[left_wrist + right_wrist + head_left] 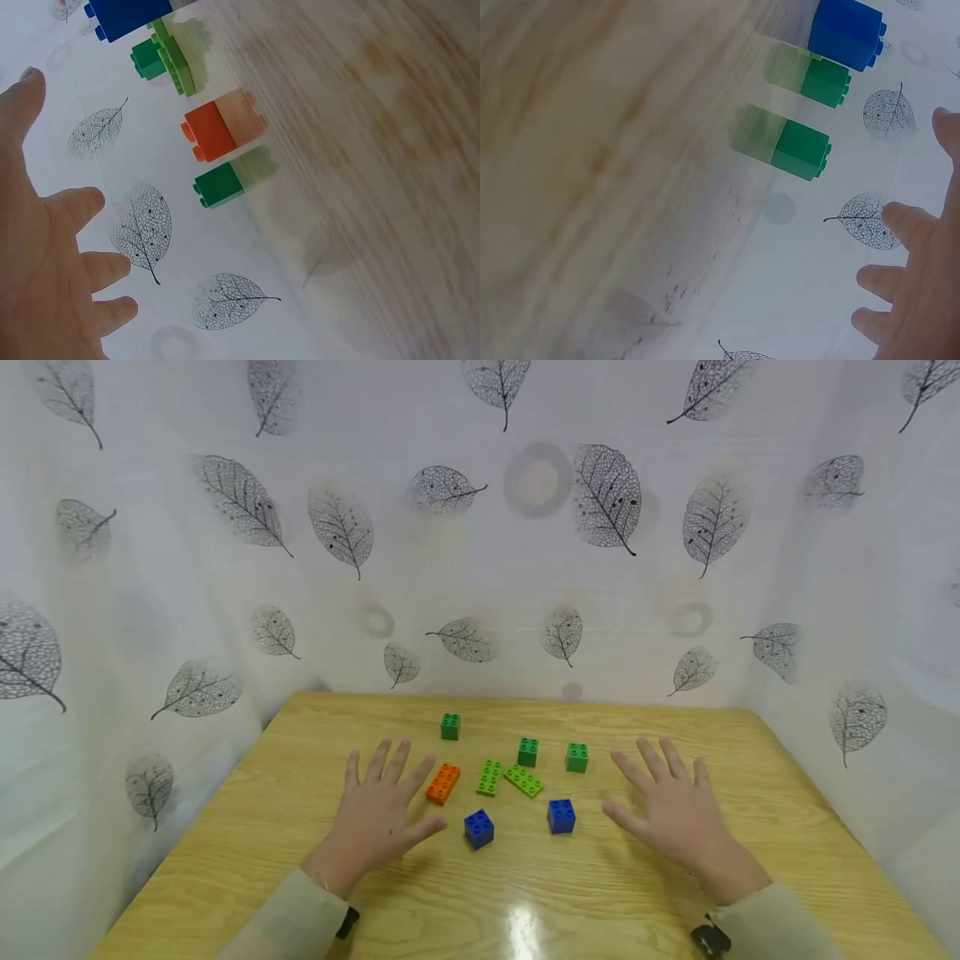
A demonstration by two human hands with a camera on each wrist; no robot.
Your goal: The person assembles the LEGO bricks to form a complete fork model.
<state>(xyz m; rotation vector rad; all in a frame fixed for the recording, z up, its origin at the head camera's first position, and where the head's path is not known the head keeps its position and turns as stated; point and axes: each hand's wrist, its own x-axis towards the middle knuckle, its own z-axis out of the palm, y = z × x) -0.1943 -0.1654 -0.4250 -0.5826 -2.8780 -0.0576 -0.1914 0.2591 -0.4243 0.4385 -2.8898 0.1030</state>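
Spread fingers and nothing held: my left hand [378, 817] hovers over the table left of the bricks, nearest the orange brick [443, 783] and a blue brick [478, 828]. My right hand [677, 814], fingers also spread, is over the table to the right, with a second blue brick [561, 816] and a green brick [577, 757] closest to it. Between the hands lie two flat lime-green bricks, one lengthwise [489, 777] and one slanted [523, 780]. Behind them sit another green brick [528, 752] and, farther left, a third green brick [450, 727].
The wooden table [247, 852] has leaf-printed white curtain [480, 560] along its back and both sides. A dark band [347, 922] shows at the left cuff, and a dark object [710, 937] at the right cuff.
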